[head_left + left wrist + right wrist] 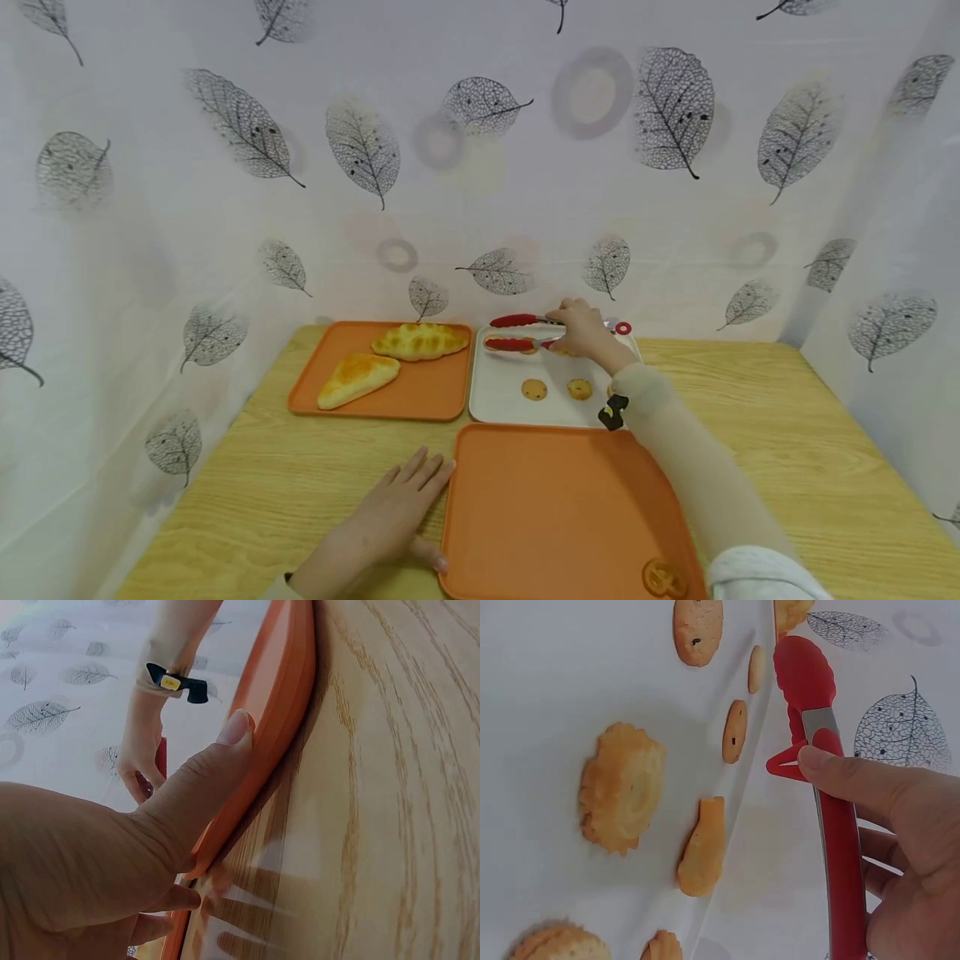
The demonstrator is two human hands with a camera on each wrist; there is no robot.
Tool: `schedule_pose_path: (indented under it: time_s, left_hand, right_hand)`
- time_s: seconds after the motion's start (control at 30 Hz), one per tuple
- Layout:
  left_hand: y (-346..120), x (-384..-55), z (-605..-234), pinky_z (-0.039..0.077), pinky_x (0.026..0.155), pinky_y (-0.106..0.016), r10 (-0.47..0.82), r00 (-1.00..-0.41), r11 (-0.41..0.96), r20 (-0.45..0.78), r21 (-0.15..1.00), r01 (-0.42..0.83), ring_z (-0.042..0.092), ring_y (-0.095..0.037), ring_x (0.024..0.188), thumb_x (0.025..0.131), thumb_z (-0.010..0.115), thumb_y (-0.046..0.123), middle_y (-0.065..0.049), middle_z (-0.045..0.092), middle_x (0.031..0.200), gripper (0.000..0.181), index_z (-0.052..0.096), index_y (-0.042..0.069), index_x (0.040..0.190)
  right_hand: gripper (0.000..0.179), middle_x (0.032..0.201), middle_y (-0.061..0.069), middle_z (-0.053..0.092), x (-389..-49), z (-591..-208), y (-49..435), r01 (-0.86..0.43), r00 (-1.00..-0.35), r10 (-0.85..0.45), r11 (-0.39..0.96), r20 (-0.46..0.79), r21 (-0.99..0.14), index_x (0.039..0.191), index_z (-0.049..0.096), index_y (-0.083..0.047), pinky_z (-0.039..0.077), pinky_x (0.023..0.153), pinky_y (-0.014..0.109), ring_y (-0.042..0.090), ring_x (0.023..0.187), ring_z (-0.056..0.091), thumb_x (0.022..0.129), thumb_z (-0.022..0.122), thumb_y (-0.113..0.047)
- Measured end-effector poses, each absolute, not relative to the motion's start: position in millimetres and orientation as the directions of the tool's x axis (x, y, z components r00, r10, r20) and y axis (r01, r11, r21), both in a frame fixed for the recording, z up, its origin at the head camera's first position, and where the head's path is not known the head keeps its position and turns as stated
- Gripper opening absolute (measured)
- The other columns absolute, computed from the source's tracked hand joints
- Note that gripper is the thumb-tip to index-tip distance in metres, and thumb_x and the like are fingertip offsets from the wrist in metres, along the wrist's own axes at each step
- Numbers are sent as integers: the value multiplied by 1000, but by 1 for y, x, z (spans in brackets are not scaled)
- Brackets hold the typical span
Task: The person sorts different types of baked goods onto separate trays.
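Observation:
Red-tipped tongs (517, 321) are gripped in my right hand (587, 327), over the far part of a white tray (491, 400). In the right wrist view the thumb lies along the tongs (841, 855), whose red heads are close to the tray's edge. Nothing shows between those heads. Several small cookies lie on this tray, among them a speckled round cookie (534, 389) and a crimped-edge cookie (622, 787). My left hand (393, 512) rests with extended fingers at the left edge of the large orange tray (555, 500), its thumb (202, 772) against the rim. A pretzel (663, 577) lies in that tray's near right corner.
At the back left, a smaller orange tray (438, 400) bears a triangular bread (358, 381) and a ridged, oblong bread (420, 341). Leaf-printed sheeting (480, 208) rises behind and beside the wooden table (795, 433). The three trays stand close together.

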State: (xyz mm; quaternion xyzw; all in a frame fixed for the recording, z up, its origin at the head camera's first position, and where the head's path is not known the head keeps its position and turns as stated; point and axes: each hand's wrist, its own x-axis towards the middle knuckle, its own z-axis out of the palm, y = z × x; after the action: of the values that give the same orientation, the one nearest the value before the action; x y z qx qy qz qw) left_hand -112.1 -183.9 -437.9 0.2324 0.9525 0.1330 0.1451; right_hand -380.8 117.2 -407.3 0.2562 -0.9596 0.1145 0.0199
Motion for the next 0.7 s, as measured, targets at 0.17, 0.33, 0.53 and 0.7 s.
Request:
schedule_pose_path:
  time_s: [0.17, 0.33, 0.53, 0.7]
  left_hand:
    - [-184, -111, -437, 28, 112, -65, 482, -850, 857, -214, 319, 405, 16, -41, 149, 61, 64, 77, -19, 26, 160, 123, 25, 8, 155]
    - [-184, -112, -438, 28, 111, -65, 480, -853, 858, -206, 315, 407, 16, -42, 149, 60, 65, 77, -19, 27, 159, 124, 25, 7, 155]
    - [-184, -112, -438, 28, 112, -65, 476, -853, 860, -213, 316, 401, 16, -41, 149, 60, 65, 77, -19, 27, 159, 124, 25, 8, 155]
    - [-184, -112, -438, 29, 111, -65, 482, -853, 858, -198, 304, 414, 18, -42, 149, 60, 66, 76, -20, 28, 159, 124, 26, 7, 154]
  right_hand:
    - [62, 112, 17, 60, -368, -402, 129, -530, -848, -506, 821, 159, -215, 131, 62, -7, 42, 83, 54, 36, 105, 51, 76, 84, -24]
    - [62, 107, 15, 59, -345, -391, 145, -559, -828, -526, 800, 192, -220, 130, 62, -5, 41, 77, 50, 34, 100, 51, 75, 84, -23]
    - [59, 103, 13, 61, -312, -381, 169, -612, -786, -560, 764, 262, -203, 125, 65, -4, 42, 74, 48, 33, 99, 52, 72, 86, -20]
    - [60, 99, 10, 63, -281, -373, 192, -665, -733, -593, 728, 333, -169, 122, 68, -4, 43, 74, 46, 31, 94, 53, 67, 88, -17]
